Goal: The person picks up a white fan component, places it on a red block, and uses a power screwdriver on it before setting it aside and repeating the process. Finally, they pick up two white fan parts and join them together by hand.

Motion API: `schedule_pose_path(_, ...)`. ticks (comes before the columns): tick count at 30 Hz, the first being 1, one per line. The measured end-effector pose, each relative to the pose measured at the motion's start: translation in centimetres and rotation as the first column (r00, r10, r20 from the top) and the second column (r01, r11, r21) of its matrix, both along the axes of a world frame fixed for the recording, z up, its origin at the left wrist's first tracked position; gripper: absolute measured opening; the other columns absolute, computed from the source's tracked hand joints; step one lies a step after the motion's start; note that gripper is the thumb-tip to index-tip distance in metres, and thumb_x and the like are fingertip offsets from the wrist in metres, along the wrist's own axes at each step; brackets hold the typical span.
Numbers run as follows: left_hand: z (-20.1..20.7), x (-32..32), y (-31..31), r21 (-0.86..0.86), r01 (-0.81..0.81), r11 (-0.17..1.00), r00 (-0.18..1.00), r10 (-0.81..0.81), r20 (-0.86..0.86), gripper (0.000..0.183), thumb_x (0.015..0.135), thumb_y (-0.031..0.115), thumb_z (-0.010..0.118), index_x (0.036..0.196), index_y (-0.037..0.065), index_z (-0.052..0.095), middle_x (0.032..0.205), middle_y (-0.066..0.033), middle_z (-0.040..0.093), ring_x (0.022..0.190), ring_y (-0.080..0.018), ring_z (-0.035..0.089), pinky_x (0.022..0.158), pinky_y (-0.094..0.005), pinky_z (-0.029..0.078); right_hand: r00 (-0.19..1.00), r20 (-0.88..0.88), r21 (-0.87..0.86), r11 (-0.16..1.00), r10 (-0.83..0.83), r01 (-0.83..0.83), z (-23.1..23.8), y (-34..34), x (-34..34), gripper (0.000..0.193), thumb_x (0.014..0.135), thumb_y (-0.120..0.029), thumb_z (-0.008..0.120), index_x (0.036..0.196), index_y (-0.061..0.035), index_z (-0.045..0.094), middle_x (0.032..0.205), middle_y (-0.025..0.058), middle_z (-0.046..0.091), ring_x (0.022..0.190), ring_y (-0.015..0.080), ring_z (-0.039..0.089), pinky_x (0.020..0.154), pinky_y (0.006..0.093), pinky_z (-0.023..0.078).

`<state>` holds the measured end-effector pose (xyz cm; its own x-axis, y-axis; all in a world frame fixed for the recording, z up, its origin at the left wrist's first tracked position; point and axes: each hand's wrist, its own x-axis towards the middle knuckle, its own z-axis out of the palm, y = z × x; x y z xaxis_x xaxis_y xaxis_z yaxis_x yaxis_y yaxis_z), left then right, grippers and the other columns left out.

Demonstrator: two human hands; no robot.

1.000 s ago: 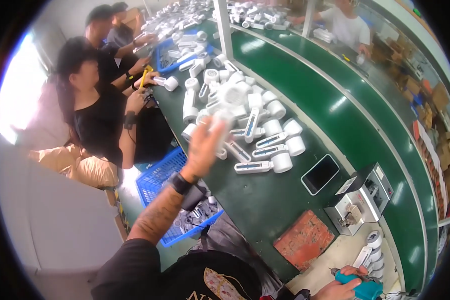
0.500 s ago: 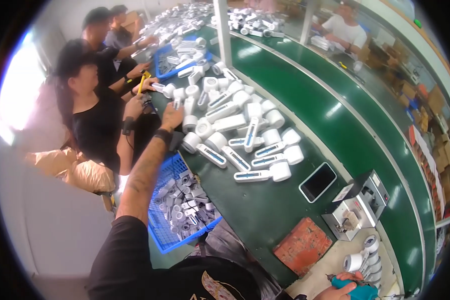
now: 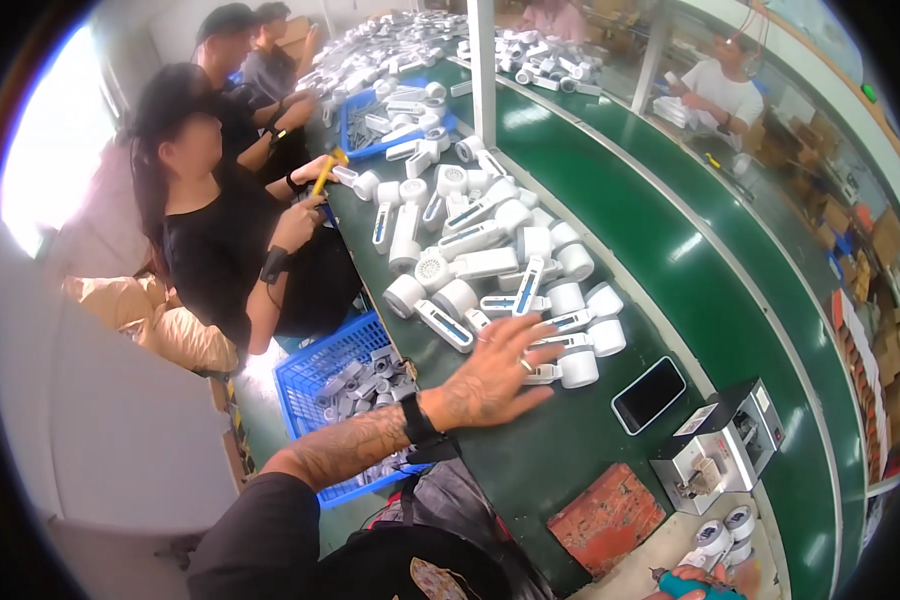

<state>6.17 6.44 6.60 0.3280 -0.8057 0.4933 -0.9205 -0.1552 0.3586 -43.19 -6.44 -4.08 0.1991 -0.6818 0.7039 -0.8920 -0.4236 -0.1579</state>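
Half a second earlier, the left hand [image 3: 485,380] was at the far left edge of the pile of white units; now it had come back to the near end, with fingers spread and nothing gripped. Whether it touched the nearest white unit [image 3: 578,368], I could not tell. This unit lay on the green table [image 3: 475,440], left of the phone [image 3: 650,394]; its round head pointed right, its partly covered handle left, so the long axis ran roughly sideways. The right hand [image 3: 715,573], cut by the lower edge, grasped a teal power tool [image 3: 686,585], its tip pointing left.
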Motion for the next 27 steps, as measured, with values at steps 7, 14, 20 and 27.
schedule_pose_path(7, -2.7, -0.2, -2.1, 0.049, 0.043, 0.998, 0.999, -0.044, 0.03, 0.056, 0.089, 0.032, 0.069, 0.135, 0.007, 0.048, 0.138, -0.0136, 0.047, 0.137, -0.0355, 0.038, 0.113, -0.0515, 0.03, 0.97, 0.242, 0.083, 0.996, 0.004, -0.025, 0.1, -0.1, -0.2, 0.039, 0.093, -0.005, 0.054, 0.132, 0.0024, 0.054, 0.123, 0.036, 0.053, 0.106, 0.0535, 0.055, 0.093, 0.0575, 0.046)
schedule_pose_path(14, -3.0, -2.0, -2.3, -0.099, 0.175, 0.98, 0.983, -0.179, -0.037, 0.019, 0.089, 0.016, 0.069, 0.104, 0.007, 0.062, 0.125, -0.0078, 0.056, 0.129, -0.0315, 0.046, 0.101, -0.0494, 0.039, 0.871, 0.489, 0.084, 0.991, 0.046, -0.1, 2.6, 0.0, 2.4, 0.037, 0.093, -0.005, 0.056, 0.13, 0.0026, 0.054, 0.116, 0.0346, 0.057, 0.098, 0.0539, 0.057, 0.086, 0.0584, 0.047)
schedule_pose_path(20, -2.4, -6.9, -5.7, -0.391, 0.359, 0.848, 0.823, -0.485, -0.296, 0.024, 0.084, 0.011, 0.077, 0.078, 0.008, 0.053, 0.104, -0.0052, 0.062, 0.109, -0.0283, 0.057, 0.09, -0.0403, 0.046, 0.925, 0.38, -0.012, 1.0, 0.016, -0.012, -0.1, -2.5, 1.5, 0.033, 0.095, -0.011, 0.057, 0.126, 0.0017, 0.056, 0.106, 0.03, 0.059, 0.085, 0.0493, 0.058, 0.074, 0.0553, 0.048)
schedule_pose_path(27, -1.9, -7.3, -11.5, -0.503, 0.308, 0.807, 0.859, -0.463, -0.217, 0.011, 0.087, 0.012, 0.072, 0.093, 0.006, 0.064, 0.098, -0.0106, 0.067, 0.092, -0.03, 0.063, 0.081, -0.04, 0.05, 0.464, 0.869, 0.018, 0.926, 0.173, -0.378, 10.6, 0.1, 11.1, 0.061, 0.099, -0.048, 0.052, 0.126, 0.0064, 0.046, 0.081, 0.0087, 0.056, 0.074, 0.0183, 0.053, 0.07, 0.03, 0.044)
